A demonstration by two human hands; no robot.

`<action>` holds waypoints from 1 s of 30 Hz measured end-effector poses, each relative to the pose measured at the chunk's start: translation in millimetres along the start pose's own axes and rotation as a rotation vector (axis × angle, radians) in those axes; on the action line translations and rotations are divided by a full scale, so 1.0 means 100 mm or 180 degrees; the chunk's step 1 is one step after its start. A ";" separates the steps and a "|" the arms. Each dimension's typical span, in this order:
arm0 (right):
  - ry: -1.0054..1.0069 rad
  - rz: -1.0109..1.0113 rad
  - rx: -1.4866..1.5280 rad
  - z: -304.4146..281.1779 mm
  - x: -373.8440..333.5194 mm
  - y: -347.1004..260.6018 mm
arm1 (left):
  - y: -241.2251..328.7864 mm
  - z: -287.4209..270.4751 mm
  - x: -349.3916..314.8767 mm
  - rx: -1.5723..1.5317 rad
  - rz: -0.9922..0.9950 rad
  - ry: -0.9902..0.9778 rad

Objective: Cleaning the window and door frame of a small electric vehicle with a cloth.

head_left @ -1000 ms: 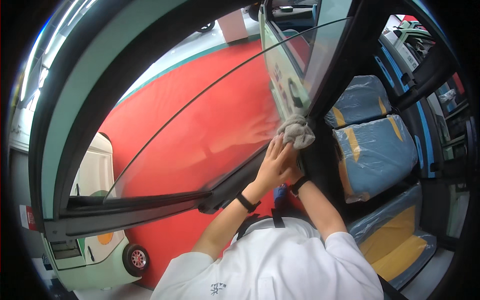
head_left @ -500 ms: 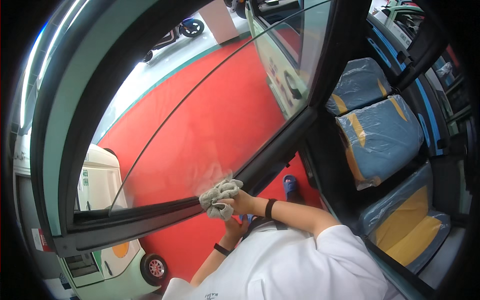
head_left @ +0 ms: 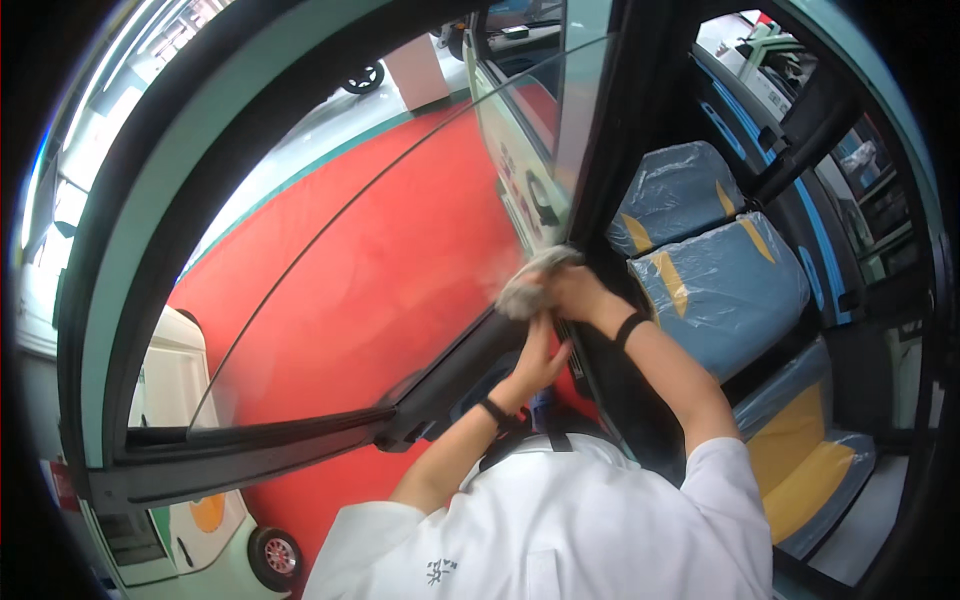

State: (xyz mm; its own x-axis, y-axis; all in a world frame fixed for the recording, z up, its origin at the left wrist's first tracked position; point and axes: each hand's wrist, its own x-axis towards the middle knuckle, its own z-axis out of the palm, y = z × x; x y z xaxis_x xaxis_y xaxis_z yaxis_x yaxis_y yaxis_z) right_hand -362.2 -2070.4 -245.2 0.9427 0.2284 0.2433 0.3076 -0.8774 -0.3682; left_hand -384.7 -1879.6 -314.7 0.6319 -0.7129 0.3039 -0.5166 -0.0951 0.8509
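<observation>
A crumpled grey cloth [head_left: 520,292], slightly blurred, is pressed against the lower right part of the door's window glass [head_left: 400,260]. My right hand [head_left: 580,296] is closed around it, fingers partly hidden in the folds. Just below, my left hand [head_left: 538,362] reaches up to the cloth's lower edge. Its fingers look stretched and the thumb stands apart; whether the fingertips touch the cloth I cannot tell. The glass sits in a dark frame, partly lowered, its curved top edge crossing the opening. Hazy smears show on the pane near the cloth.
Seats wrapped in clear plastic [head_left: 735,280], blue-grey with yellow, are inside the vehicle at right. Beyond the glass lies a red floor [head_left: 350,290]. A pale small car [head_left: 185,530] stands at lower left, and a cream door [head_left: 515,165] lies beyond the pane.
The cloth and both hands have moved up and to the right along the glass, from the lower window edge toward the door's right-hand frame. The view has shifted slightly.
</observation>
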 end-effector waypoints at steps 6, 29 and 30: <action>0.1889 0.1582 0.1115 0.61 -0.35 0.51 | 0.35 -0.02 0.81 -0.0238 -0.0145 -0.0106; 0.2780 0.2571 0.3658 1.60 -0.21 -4.13 | 1.19 -3.06 -2.39 0.0544 0.0610 -0.0569; 0.2778 0.2595 0.3615 1.48 -0.27 -4.40 | 1.31 -3.17 -2.52 0.0739 0.0853 -0.0546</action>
State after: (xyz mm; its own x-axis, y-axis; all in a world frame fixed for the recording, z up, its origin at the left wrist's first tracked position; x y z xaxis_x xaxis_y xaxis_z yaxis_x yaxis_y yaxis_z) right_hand -503.8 -1628.2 -222.0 0.6612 -0.7463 -0.0764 0.1003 0.1888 -0.9769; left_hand -428.3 -1492.0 -144.5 0.3613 -0.8378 0.4093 -0.7794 -0.0304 0.6258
